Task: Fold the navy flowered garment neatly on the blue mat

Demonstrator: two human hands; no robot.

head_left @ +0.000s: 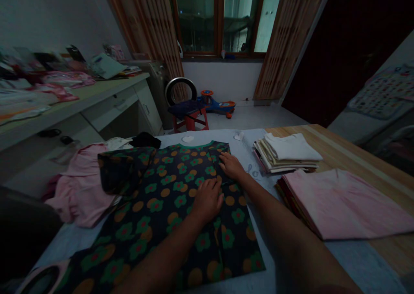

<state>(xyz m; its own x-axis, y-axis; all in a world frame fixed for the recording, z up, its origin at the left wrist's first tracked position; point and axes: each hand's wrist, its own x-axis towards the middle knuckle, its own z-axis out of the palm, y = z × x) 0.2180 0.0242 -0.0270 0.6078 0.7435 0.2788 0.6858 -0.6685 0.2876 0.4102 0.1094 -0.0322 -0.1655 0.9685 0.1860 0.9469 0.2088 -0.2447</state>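
A dark garment with green flowers and orange dots lies spread on a pale blue cloth. Its right side is folded inward over the body, and a sleeve extends to the left. My left hand rests on the garment near the folded part, fingers slightly bent and apart, holding nothing. Farther up, near the garment's top right, my right hand lies on the folded fabric with its fingers extended.
Stacked folded clothes and a folded pink garment lie on the right. Pink clothing is heaped on the left. Beyond are a cluttered desk, a red stool and a blue ride-on toy.
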